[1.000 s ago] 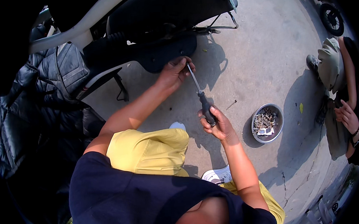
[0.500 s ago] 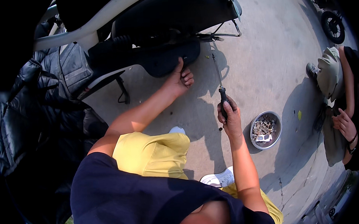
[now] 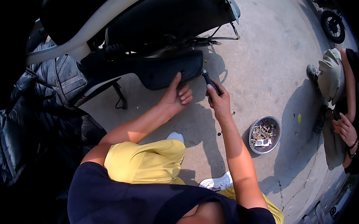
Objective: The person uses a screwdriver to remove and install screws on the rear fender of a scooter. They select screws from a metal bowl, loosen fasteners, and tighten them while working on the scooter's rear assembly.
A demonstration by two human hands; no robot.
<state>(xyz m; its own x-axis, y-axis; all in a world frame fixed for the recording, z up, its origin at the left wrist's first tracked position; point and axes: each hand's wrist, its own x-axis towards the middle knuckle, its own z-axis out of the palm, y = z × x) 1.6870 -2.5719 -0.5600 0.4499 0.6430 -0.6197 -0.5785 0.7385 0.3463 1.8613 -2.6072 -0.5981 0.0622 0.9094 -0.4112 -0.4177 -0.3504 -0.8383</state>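
Note:
My right hand [image 3: 220,100] is closed around the black handle of a screwdriver [image 3: 210,82]. Only a short pale bit of its shaft shows, just off the right end of a black panel [image 3: 155,73] low on a scooter [image 3: 163,16]; its tip is hard to make out. My left hand [image 3: 177,97] is at the lower edge of that panel. Its thumb points up along the panel's face near a small hole, while the other fingers are curled in. Whether anything lies inside those fingers is hidden.
A metal bowl [image 3: 266,150] of screws and small parts stands on the concrete ground [image 3: 257,68] to my right. Another person [image 3: 344,125] is at the far right, by a wheel [image 3: 333,26]. A dark padded cover [image 3: 62,77] hangs at the left; a kickstand [image 3: 120,96] stands below the scooter.
My right hand has moved up and left, bringing the screwdriver near the panel's end; its long shaft no longer shows. My left hand and the panel appear slightly lower in view.

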